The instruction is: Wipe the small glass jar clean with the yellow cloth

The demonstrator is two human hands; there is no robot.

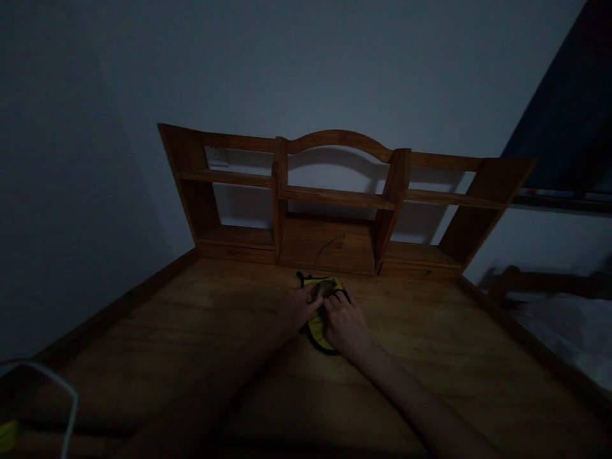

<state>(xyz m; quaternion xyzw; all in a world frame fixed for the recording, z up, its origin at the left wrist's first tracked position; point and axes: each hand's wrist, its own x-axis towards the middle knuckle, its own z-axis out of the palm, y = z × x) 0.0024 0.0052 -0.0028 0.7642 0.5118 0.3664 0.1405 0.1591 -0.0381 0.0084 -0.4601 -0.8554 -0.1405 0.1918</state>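
Note:
A small yellow cloth item with black edging (pixel 318 333), perhaps a pouch, lies on the wooden desktop close to the shelf. My left hand (pixel 297 310) grips its left side, with thumb and fingers bent near the top. On the other side my right hand (pixel 348 322) has its fingers curled over the cloth. Between the fingertips of both hands is a dark, brownish patch, too dim to make out. The hands cover much of the item's middle, and its rounded lower edge shows between the wrists.
A wooden shelf unit (pixel 335 199) with several compartments stands at the back of the desk (pixel 201 331). Raised rims run along both sides. A pale cable (pixel 71 398) and a yellow thing (pixel 7 435) are at lower left. White bedding (pixel 574 331) lies to the right.

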